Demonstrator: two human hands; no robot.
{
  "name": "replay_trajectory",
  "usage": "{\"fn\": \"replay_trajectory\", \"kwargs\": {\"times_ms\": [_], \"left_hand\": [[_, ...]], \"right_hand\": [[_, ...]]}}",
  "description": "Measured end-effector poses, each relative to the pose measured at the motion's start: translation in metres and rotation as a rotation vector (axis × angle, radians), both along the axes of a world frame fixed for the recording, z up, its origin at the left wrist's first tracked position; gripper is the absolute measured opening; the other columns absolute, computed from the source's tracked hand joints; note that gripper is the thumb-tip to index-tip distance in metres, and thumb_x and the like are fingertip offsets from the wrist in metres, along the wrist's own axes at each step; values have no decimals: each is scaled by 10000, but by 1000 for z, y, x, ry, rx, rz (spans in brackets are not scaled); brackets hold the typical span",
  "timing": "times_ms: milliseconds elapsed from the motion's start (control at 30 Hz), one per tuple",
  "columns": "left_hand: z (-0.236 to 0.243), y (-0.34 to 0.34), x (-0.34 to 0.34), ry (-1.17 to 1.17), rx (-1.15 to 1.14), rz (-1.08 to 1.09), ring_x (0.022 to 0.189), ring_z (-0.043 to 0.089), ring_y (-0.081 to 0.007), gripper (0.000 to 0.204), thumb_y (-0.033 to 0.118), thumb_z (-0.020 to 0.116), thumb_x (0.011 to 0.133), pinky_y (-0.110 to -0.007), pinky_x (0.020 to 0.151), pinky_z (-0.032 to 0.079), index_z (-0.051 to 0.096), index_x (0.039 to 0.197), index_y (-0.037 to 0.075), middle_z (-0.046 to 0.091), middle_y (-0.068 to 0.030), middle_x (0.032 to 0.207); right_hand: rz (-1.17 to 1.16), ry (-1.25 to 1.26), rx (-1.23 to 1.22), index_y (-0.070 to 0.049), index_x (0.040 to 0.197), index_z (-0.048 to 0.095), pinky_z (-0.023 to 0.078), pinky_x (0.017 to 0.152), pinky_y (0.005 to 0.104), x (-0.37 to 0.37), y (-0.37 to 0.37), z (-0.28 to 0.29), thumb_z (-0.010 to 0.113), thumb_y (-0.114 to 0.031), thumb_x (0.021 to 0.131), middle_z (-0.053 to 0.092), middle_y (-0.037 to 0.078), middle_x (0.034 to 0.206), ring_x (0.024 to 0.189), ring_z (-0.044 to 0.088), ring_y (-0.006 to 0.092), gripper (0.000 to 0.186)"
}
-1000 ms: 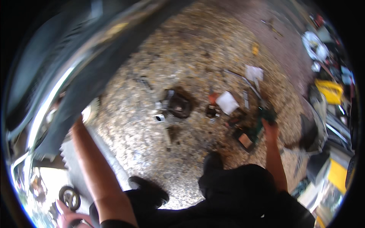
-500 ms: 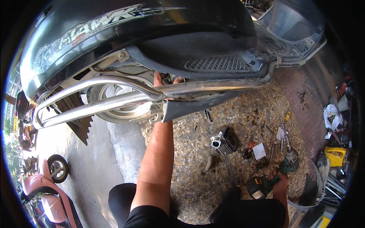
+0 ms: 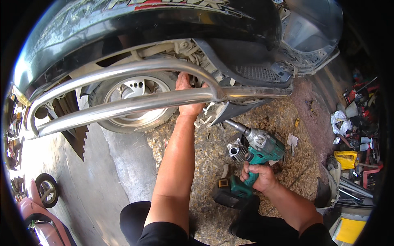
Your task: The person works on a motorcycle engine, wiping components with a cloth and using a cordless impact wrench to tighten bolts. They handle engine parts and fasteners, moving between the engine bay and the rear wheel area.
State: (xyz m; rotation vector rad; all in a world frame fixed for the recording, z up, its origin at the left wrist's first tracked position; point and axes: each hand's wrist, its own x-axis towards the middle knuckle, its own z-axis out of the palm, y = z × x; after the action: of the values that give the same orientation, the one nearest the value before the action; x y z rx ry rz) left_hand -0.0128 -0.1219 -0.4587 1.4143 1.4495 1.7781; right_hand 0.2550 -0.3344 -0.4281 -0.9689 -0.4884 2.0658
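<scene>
A dark scooter (image 3: 164,35) stands across the far side, with a chrome guard bar (image 3: 135,109) in front of its wheel (image 3: 113,95). My left hand (image 3: 190,109) reaches up behind that bar, beside the wheel and the exposed mechanical parts. The bar hides part of it, and whether it grips anything is not visible. In my right hand (image 3: 261,176) is a green cordless impact wrench (image 3: 264,147), held by the handle. Its long socket end (image 3: 235,125) points up and left at the scooter's lower edge, near the dark side panel (image 3: 230,110).
A finned engine cylinder (image 3: 234,149) rests on the speckled floor behind the wrench. At the right lie a white plastic bag (image 3: 341,123), a yellow container (image 3: 346,160) and assorted tools. A pink motorbike (image 3: 41,209) stands at the lower left.
My right hand has lifted the impact wrench from the lower right and brought it left, toward the scooter. The view has shifted; my left hand is still behind the bar.
</scene>
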Motion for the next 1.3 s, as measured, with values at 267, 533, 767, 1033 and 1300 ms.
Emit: {"fn": "replay_trajectory", "kwargs": {"times_ms": [267,533,767,1033,1300], "left_hand": [[19,-11,0,289,-86,83,1061,603,-373,427,300,773,719,-444,977,456,670,1044,42,665,-188,1046],[41,-13,-5,184,143,17,942,680,-360,273,91,645,717,-411,850,521,712,975,37,711,-190,953],[44,-14,-6,185,230,60,975,664,-385,311,54,629,697,-430,854,517,708,997,55,702,-199,994],[43,-15,-4,171,127,42,991,649,-383,363,124,691,689,-434,866,512,681,1044,50,682,-195,1029],[31,-10,-2,306,-10,80,1019,624,-382,435,349,757,726,-461,900,496,689,1033,49,663,-181,1110]], "right_hand": [[-451,60,197,-26,1187,536,478,682,418,-108,-15,-21,635,-27,794,591,81,853,706,579,228,405],[-621,-436,433,21,1025,624,495,671,349,-181,8,-15,641,7,814,631,93,769,663,604,213,212],[-679,-622,468,26,800,654,471,660,312,-198,12,-7,658,-3,819,642,85,713,656,600,173,35],[-711,-511,423,-9,857,641,468,658,290,-204,27,-20,649,7,864,630,47,776,693,575,139,20],[-601,-664,482,-15,1027,610,464,674,280,-194,39,-31,660,-38,894,612,27,822,707,566,130,144]]}}
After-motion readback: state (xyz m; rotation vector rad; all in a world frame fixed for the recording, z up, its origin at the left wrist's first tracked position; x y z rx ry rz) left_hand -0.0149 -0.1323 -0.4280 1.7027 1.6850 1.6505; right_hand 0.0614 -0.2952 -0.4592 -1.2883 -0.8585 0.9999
